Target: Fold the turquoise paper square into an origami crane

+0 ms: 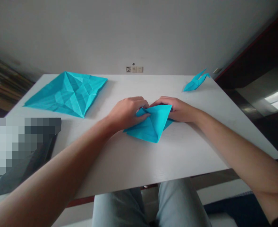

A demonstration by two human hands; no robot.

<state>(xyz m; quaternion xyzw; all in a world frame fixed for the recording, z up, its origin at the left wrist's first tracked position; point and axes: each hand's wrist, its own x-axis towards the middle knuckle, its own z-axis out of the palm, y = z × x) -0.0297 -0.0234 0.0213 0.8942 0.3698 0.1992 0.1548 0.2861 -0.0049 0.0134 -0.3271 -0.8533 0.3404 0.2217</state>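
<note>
A partly folded sheet of blue origami paper (158, 121) is held just over the middle of the table, its pointed flaps spread toward me. My left hand (130, 111) pinches its left side, thumb on top of the paper and fingers curled behind. At the far right side my right hand (174, 108) is closed on the paper, its fingertips partly hidden behind a raised flap. Both hands nearly meet at the back edge of the paper.
An unfolded, creased blue sheet (70, 94) lies at the table's back left. A folded paper crane (195, 82) stands at the back right. Beside my left forearm is a dark, partly pixelated device (38, 157). The white table (129, 170) meets a wall with sockets (134, 69).
</note>
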